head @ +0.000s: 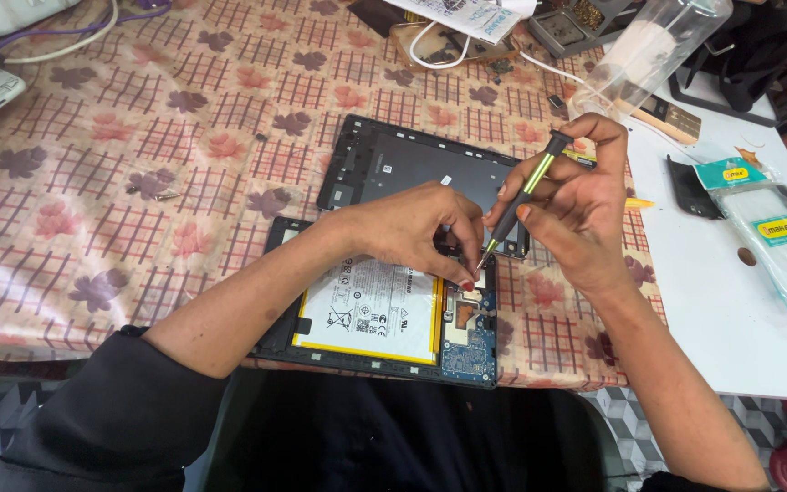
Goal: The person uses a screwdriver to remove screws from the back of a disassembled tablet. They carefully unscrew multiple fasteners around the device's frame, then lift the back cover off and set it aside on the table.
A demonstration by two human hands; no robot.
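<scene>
An opened tablet (375,314) lies at the table's near edge, showing a white battery with a yellow border and a blue circuit board (471,342). My left hand (412,228) rests on its upper part, fingertips pinched near the board's top. My right hand (576,205) holds a slim black and green screwdriver (526,196), tip pointing down at the spot by my left fingertips. The tablet's dark back cover (412,169) lies just behind, partly hidden by both hands.
The table wears a pink floral checked cloth (138,182). A white board (730,301) on the right carries clear packaged items (776,237) and a small black part (689,187). Cables, a clear plastic container (653,50) and tools crowd the far edge.
</scene>
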